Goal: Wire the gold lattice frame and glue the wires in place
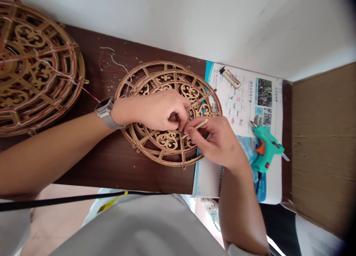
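A round laser-cut wooden fretwork disc (167, 67) lies flat on the dark wood tabletop (111, 167), with thin red and white threads along its rings. My left hand (158, 109) is over the disc's middle, its fingertips pinching a small tan piece (172, 117) that is mostly hidden. My right hand (214, 141) holds a thin wooden stick (197, 126), whose tip meets the lattice beside my left fingers. Both hands hide the disc's centre.
A larger wired fretwork wheel (36, 63) lies at the far left, and loose wires (112, 59) trail near it. To the right are a printed paper sheet (244, 96) and a teal glue gun (267, 150). Cardboard (324, 144) stands beyond.
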Tool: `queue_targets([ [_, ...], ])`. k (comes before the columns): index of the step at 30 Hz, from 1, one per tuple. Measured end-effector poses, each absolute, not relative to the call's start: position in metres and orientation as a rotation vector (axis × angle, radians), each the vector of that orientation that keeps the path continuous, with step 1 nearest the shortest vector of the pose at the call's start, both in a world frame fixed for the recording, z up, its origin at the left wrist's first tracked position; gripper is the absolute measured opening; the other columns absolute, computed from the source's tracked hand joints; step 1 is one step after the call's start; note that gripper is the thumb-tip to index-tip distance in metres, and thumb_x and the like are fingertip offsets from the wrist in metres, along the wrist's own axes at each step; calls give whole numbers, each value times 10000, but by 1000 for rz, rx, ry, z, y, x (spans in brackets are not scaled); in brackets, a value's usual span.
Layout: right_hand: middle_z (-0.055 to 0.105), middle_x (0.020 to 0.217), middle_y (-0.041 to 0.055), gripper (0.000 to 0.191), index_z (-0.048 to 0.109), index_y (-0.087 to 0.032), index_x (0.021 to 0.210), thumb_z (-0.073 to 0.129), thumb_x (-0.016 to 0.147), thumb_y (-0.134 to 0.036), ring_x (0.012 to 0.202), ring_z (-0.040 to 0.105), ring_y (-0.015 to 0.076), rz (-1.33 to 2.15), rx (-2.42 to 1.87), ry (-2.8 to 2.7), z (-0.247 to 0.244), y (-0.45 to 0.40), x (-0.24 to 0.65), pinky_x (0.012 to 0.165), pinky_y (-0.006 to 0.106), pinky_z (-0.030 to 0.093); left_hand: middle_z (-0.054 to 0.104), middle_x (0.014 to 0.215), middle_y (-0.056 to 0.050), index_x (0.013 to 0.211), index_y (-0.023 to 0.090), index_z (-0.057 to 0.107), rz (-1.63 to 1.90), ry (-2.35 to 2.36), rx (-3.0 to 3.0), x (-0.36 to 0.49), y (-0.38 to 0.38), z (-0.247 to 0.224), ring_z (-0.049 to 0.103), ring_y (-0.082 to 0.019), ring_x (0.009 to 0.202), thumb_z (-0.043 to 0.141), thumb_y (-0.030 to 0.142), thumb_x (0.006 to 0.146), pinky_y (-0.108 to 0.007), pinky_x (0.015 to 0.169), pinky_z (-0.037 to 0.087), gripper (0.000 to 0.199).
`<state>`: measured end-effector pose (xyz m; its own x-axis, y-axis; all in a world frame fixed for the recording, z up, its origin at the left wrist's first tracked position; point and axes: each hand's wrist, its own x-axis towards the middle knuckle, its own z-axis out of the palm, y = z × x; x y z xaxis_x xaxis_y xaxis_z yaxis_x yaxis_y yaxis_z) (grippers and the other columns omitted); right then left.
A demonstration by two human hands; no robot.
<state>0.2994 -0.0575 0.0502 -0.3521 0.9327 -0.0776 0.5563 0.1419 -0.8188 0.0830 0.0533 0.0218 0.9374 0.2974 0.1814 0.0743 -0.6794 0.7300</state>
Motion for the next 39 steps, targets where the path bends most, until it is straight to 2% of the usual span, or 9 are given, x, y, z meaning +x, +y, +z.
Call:
queue_targets([
  [6,738,750,-17,213,745,-198,857,598,1010,-215,588,547,84,1076,-1364,-2037,52,-57,300,599,258,398,669,802,37,806,296,844,384,264,2301,83,52,21,564,-108,718,689,39,797,-314,751,401,301],
  [11,777,812,-6,209,756,-190,868,600,1008,-198,636,597,88,1086,-1343,-2049,51,-58,301,627,266,410,651,815,10,794,243,818,330,250,2340,83,51,25,560,-122,750,655,36,830,-307,744,395,266],
  [16,739,720,-23,210,781,-188,857,625,997,-207,551,546,75,1104,-1385,-1983,51,-59,302,552,253,385,639,823,2,801,234,802,318,246,2366,82,52,27,561,-127,748,630,53,863,-307,743,397,258],
  [21,782,760,15,217,798,-197,839,641,986,-228,617,636,114,1053,-1437,-1893,51,-58,301,585,257,431,672,829,-5,823,255,833,338,253,2338,83,52,23,571,-129,737,653,97,903,-304,728,405,253],
  [26,825,856,40,204,796,-201,829,652,971,-227,721,712,144,1040,-1447,-1901,49,-57,300,618,262,456,686,825,5,825,261,843,370,261,2311,81,53,21,568,-113,716,666,79,868,-296,706,403,258],
  [34,765,718,19,263,821,-199,815,655,1003,-277,592,615,121,996,-1496,-1842,49,-56,301,559,269,405,766,920,21,864,284,851,391,230,2251,80,58,16,662,-103,782,698,105,888,-257,755,461,237],
  [39,788,763,28,229,830,-203,830,670,981,-265,639,651,132,999,-1506,-1841,48,-56,299,576,261,420,757,900,15,835,251,828,381,242,2270,80,56,18,636,-103,759,685,54,845,-267,733,446,243],
])
